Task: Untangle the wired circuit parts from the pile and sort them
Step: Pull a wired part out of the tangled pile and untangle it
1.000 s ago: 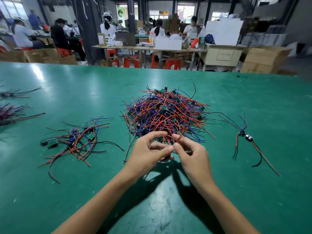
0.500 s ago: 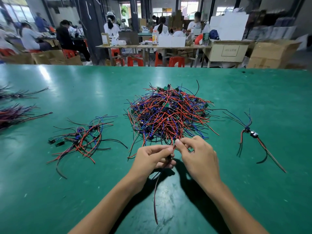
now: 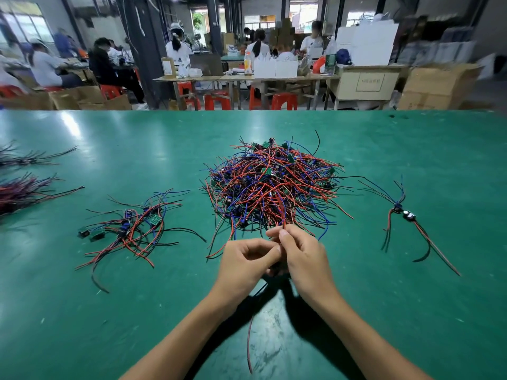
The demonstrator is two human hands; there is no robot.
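Just beneath the tangled pile (image 3: pixel 270 187), left hand (image 3: pixel 244 263) and right hand (image 3: pixel 303 257) pinch one wired part's leads; a small sorted group (image 3: pixel 129 229) lies left, two parts (image 3: pixel 403 215) right; most remains.

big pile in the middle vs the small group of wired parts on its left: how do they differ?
The big pile is heaped high and densely knotted; the small group lies flat and loose. The big pile holds far more parts than the small group. Both hands work at the big pile's near edge, the right hand pinching a red wire; the small group is untouched. Both share red, blue and black wires on small green boards.
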